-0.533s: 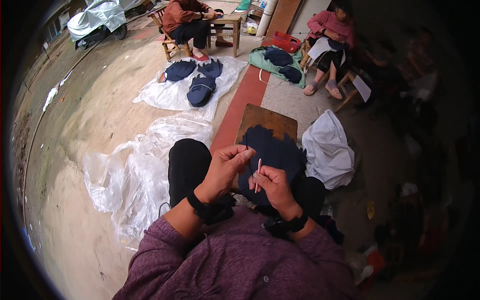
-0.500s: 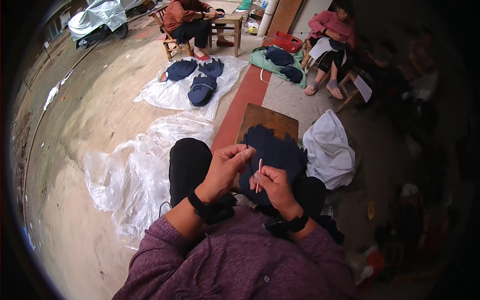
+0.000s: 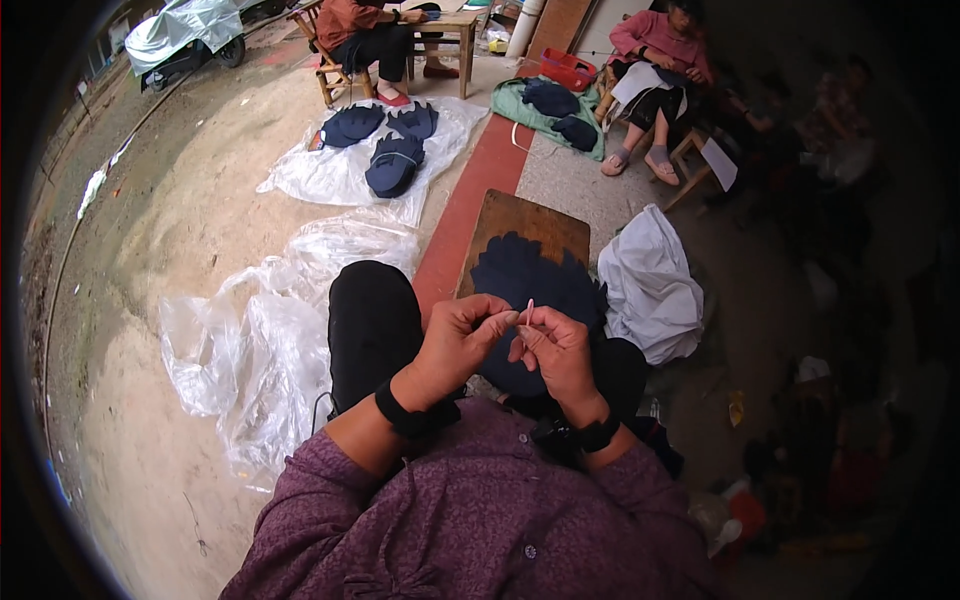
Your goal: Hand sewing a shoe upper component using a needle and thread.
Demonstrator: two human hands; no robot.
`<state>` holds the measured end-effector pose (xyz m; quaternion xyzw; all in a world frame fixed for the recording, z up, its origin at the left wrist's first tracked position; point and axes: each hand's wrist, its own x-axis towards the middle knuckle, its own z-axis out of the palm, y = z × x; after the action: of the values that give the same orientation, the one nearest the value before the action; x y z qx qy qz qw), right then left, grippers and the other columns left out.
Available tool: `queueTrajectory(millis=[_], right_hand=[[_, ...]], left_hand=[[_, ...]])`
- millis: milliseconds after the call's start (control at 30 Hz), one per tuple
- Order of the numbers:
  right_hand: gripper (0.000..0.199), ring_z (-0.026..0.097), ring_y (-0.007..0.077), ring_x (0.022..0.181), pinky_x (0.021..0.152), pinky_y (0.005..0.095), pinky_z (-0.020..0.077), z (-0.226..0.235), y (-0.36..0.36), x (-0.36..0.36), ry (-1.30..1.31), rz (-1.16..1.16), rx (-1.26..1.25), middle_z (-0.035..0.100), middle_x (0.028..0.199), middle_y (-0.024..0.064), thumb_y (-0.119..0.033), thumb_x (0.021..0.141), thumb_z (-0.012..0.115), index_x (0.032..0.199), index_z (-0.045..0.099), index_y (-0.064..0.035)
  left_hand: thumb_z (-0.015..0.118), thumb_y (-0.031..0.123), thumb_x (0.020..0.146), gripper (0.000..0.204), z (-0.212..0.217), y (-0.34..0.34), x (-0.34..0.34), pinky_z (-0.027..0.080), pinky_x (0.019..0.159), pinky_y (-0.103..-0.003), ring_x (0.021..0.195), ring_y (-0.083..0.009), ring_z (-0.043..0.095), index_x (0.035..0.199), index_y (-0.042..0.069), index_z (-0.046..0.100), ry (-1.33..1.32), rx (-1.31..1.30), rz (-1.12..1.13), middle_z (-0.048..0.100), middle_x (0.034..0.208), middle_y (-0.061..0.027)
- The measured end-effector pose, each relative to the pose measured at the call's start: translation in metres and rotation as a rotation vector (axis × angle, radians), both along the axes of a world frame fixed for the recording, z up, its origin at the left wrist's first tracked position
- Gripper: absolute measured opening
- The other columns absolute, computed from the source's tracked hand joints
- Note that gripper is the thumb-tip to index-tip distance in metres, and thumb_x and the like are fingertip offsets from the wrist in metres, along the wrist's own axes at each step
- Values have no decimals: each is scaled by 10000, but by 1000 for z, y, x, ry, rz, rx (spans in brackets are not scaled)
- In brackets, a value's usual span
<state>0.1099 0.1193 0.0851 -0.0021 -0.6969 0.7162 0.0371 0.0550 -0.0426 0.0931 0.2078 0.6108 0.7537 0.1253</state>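
My left hand is closed in a pinch, its thumb and fingertip almost touching those of my right hand. The dark thread it pinched a moment earlier is too fine to make out clearly here. Between the thumb and fingers of my right hand, also closed, a slim pink needle-like stick stands roughly upright. Both hands are held above navy fabric pieces with scalloped edges, which lie in front of me on a brown wooden board or stool top. My hands hide part of the fabric.
Clear plastic sheeting covers ground on the left. Farther out, navy pieces lie on more plastic. A white bag sits right of the board. Two people work seated ahead, near a wooden table and a red basket.
My hands have come together at the fingertips. The pink stick has risen and now sits by the left fingertips; the dark thread no longer shows plainly. The view has shifted slightly.
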Motion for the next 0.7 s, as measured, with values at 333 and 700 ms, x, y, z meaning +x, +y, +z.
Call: queueTrajectory(millis=[333, 700], right_hand=[[193, 565, 51, 596, 539, 188, 432, -4, -5, 3, 58, -50, 76, 595, 693, 8, 37, 898, 570, 1085, 612, 10], [214, 555, 65, 577, 514, 213, 441, -3, -13, 7, 197, -127, 333, 607, 698, 31, 92, 857, 582, 1049, 650, 23]], left_hand=[[624, 160, 921, 200, 4, 2, 6, 370, 420, -196, 503, -11, 476, 803, 0, 644, 74, -83, -27, 544, 594, 27], [618, 90, 894, 164, 0, 7, 10, 412, 492, -216, 564, -42, 520, 783, -29, 629, 201, -173, 85, 570, 597, -7]])
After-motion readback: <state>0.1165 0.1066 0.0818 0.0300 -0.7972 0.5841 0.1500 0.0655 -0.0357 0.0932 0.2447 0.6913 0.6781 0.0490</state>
